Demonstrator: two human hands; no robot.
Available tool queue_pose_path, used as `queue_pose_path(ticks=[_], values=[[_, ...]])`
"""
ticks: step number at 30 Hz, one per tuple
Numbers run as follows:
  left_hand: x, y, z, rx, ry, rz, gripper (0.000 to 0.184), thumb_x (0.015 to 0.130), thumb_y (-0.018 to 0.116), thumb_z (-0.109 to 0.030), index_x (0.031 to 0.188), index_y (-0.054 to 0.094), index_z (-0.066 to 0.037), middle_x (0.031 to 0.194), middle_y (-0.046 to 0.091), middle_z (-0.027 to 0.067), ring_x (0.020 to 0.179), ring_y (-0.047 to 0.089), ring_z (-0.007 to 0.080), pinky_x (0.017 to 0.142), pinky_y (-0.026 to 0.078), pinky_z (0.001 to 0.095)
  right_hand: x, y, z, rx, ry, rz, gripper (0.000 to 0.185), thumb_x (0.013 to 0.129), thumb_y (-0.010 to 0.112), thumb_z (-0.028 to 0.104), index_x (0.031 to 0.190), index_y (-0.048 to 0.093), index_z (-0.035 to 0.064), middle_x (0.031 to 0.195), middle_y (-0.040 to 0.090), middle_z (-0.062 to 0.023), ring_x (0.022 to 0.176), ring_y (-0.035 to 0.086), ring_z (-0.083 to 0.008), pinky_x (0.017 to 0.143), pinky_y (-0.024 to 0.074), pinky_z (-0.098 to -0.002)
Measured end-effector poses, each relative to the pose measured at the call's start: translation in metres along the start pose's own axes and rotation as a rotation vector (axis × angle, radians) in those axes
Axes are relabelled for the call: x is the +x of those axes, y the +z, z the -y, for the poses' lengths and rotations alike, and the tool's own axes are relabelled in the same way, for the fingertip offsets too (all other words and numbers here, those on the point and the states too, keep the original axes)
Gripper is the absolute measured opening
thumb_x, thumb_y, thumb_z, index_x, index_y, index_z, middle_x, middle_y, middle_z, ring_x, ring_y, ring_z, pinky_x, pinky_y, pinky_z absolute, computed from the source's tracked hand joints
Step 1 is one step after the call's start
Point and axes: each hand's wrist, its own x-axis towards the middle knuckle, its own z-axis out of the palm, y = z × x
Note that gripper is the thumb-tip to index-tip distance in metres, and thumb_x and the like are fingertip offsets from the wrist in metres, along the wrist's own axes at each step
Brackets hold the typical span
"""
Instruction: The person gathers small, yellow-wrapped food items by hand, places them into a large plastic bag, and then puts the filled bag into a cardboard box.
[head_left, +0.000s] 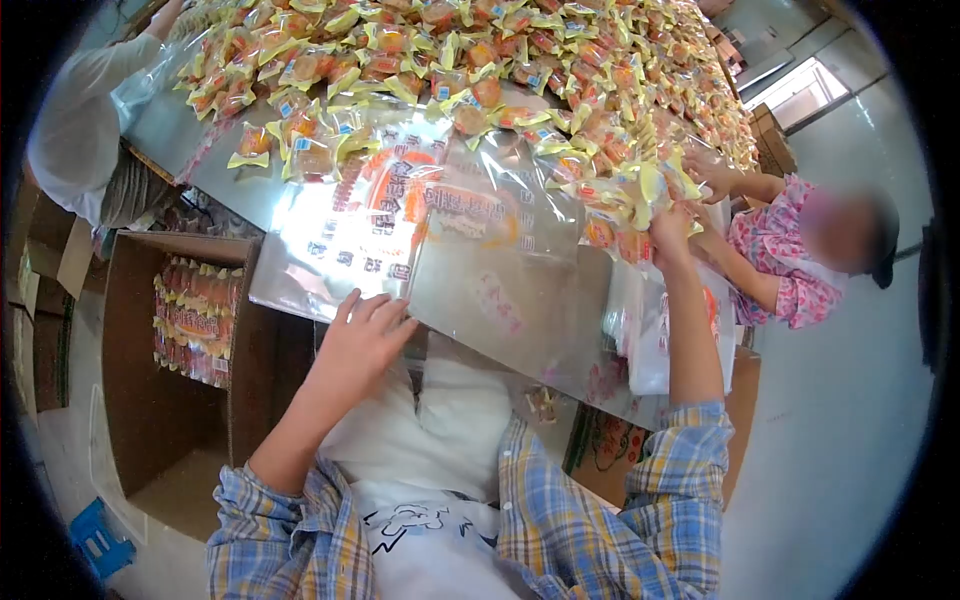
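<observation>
My left hand (368, 338) rests at the table's front edge, fingers stretched out over the lower border of a stack of clear printed plastic bags (345, 225). Farther right, my right hand (671, 232) is closed on individually wrapped cakes (650, 195) with yellow-ended wrappers; its fingertips are partly hidden. A big heap of the same wrapped cakes (480, 60) covers the back of the table, and a few lie just beyond the bags.
At lower left stands an open cardboard box (165, 430) with a filled bag of cakes (195, 320) inside. A co-worker in a pink patterned top (785, 250) reaches in from the right. Another person in white (80, 130) stands at left. A blue plastic stool (100, 538) is on the floor.
</observation>
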Motion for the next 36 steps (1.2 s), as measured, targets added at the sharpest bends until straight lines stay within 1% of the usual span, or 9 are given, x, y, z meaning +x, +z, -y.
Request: queue_pose_path(ticks=[2,6,9,12,15,19,26,29,36], values=[[-0.004,0.005,0.01,-0.103,-0.008,-0.073,0.037,0.076,0.079,-0.004,0.112,0.071,-0.007,0.122,0.067,0.011,0.113,0.063,0.0313,0.092,0.055,0.041,-0.013,-0.007,-0.007,0.194,0.017,0.037,0.052,0.097,0.063,0.005,0.146,0.046,0.0084,0.106,0.067,-0.0082,0.083,0.065,-0.0161,0.066,0.0555,-0.032],[0.003,-0.012,0.002,-0.21,-0.032,-0.093,0.036,0.076,0.08,-0.005,0.111,0.072,-0.007,0.118,0.069,0.0087,0.11,0.065,0.0296,0.092,0.055,0.0407,-0.033,-0.034,-0.03,0.211,0.055,0.186,0.025,0.104,0.06,0.016,0.128,0.057,0.0108,0.098,0.065,-0.0037,0.082,0.063,-0.0139,0.068,0.055,-0.0319],[0.005,-0.004,-0.003,0.078,0.047,-0.13,0.037,0.077,0.08,-0.007,0.114,0.073,-0.008,0.117,0.07,0.0069,0.109,0.065,0.0294,0.096,0.052,0.0411,-0.043,-0.04,-0.045,0.262,0.092,0.159,0.027,0.103,0.062,0.025,0.125,0.059,0.0091,0.097,0.066,-0.0043,0.082,0.064,-0.0153,0.07,0.056,-0.0331],[0.001,0.003,0.013,-0.14,-0.022,0.032,0.035,0.08,0.078,-0.009,0.115,0.073,-0.008,0.113,0.071,0.0062,0.108,0.065,0.029,0.098,0.05,0.0416,-0.052,-0.04,-0.043,0.282,0.126,0.106,0.033,0.102,0.063,0.034,0.121,0.059,0.0074,0.1,0.067,-0.006,0.084,0.065,-0.0172,0.072,0.0577,-0.0343],[-0.004,0.001,0.009,-0.218,0.012,-0.003,0.032,0.083,0.076,-0.01,0.114,0.074,-0.008,0.112,0.072,0.0062,0.107,0.065,0.0283,0.095,0.051,0.0416,-0.031,-0.046,-0.055,0.418,0.195,0.194,0.034,0.103,0.061,0.039,0.116,0.061,0.0069,0.101,0.069,-0.0071,0.085,0.067,-0.0189,0.072,0.0596,-0.0355],[-0.004,-0.011,-0.003,-0.27,-0.007,-0.06,0.029,0.084,0.075,-0.009,0.113,0.074,-0.007,0.11,0.073,0.0066,0.106,0.065,0.0279,0.093,0.052,0.0412,-0.003,-0.025,-0.048,0.362,0.062,0.075,0.033,0.105,0.056,0.037,0.113,0.062,0.0063,0.099,0.069,-0.0074,0.085,0.07,-0.0197,0.072,0.0622,-0.0371],[-0.009,-0.013,-0.012,-0.275,-0.015,-0.218,0.03,0.082,0.079,-0.01,0.112,0.074,-0.008,0.11,0.072,0.0057,0.104,0.065,0.0275,0.092,0.051,0.0411,-0.016,-0.003,-0.047,0.371,0.115,0.284,0.037,0.104,0.057,0.04,0.121,0.061,0.0075,0.101,0.069,-0.0075,0.089,0.069,-0.0194,0.076,0.0608,-0.0369],[-0.008,-0.009,-0.014,-0.258,-0.02,-0.246,0.028,0.081,0.081,-0.012,0.108,0.075,-0.008,0.106,0.073,0.0044,0.105,0.065,0.0265,0.094,0.05,0.0413,-0.046,0.012,-0.085,0.415,0.129,0.533,0.04,0.105,0.057,0.043,0.125,0.061,0.0084,0.1,0.068,-0.0062,0.09,0.067,-0.0187,0.079,0.0585,-0.0354],[-0.019,0.008,-0.02,-0.301,0.051,-0.1,0.025,0.078,0.085,-0.016,0.101,0.076,-0.009,0.097,0.072,0.0036,0.101,0.065,0.0242,0.094,0.05,0.0404,0.014,0.066,-0.093,0.481,-0.006,0.338,0.031,0.105,0.058,0.035,0.121,0.063,0.0087,0.105,0.069,-0.0059,0.091,0.068,-0.0182,0.076,0.0592,-0.0353]])
